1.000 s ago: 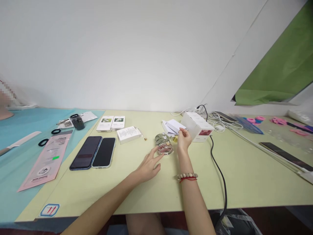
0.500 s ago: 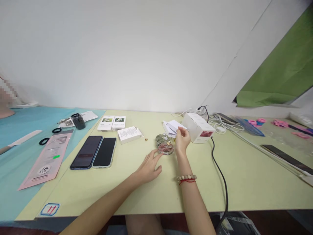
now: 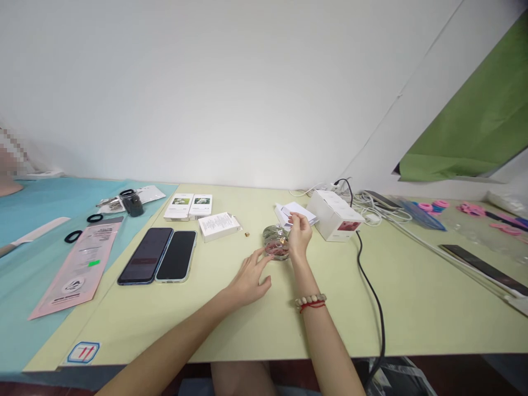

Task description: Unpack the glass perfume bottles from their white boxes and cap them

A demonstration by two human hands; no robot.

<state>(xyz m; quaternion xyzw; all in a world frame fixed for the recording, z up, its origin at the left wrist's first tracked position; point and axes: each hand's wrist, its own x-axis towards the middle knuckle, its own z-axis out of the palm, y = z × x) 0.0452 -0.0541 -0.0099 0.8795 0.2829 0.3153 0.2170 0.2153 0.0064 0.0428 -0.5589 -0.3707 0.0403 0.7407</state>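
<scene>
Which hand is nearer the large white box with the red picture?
Right. The right hand is just left of the white box, apart from it; the left hand is farther left, its fingers at the near edge of the shiny round item.

Left hand [image 3: 248, 278]: bare, slender fingers. Left forearm [image 3: 175, 336]: bare, slim, tapering to a narrow wrist. Right hand [image 3: 300, 236]: bare, slender. Right forearm [image 3: 332, 349]: bare, slim; two items worn at the wrist. Item one, bead bracelet [image 3: 312, 300]: single row of round beads, pale beige to brownish, matt-looking; material too small to tell. Item two, cord [image 3: 312, 307]: thin, bright red, lying against the beads on the elbow side. Legs [image 3: 242, 379]: upper part, bare where visible, below the front edge of the tabletop [image 3: 264, 341].
</scene>
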